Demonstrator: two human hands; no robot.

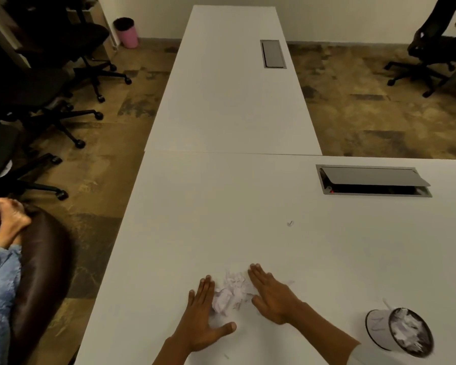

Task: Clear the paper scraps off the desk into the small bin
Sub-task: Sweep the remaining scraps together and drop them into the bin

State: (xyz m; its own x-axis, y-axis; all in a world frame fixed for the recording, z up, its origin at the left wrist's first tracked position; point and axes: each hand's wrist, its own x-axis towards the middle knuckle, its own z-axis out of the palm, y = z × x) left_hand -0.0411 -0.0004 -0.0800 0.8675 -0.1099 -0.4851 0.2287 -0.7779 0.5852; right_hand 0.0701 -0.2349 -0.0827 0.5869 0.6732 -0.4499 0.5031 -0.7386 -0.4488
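Observation:
A small heap of crumpled white paper scraps (pixel 232 290) lies on the white desk (pixel 221 206) near its front edge. My left hand (pixel 203 314) rests flat on the desk against the heap's left side, fingers apart. My right hand (pixel 271 293) lies flat against the heap's right side, fingers together. Neither hand grips anything. The small bin (pixel 398 329), white with a dark rim, stands at the front right, tilted toward me, with paper scraps inside it. A tiny scrap (pixel 290 223) lies alone further back on the desk.
An open cable hatch (pixel 371 180) is set in the desk at the back right. A second desk (pixel 229 83) extends away. Black office chairs (pixel 50 83) stand left, another chair (pixel 437 46) far right. A pink bin (pixel 127 32) stands on the floor. A person's feet (pixel 8 219) rest at left.

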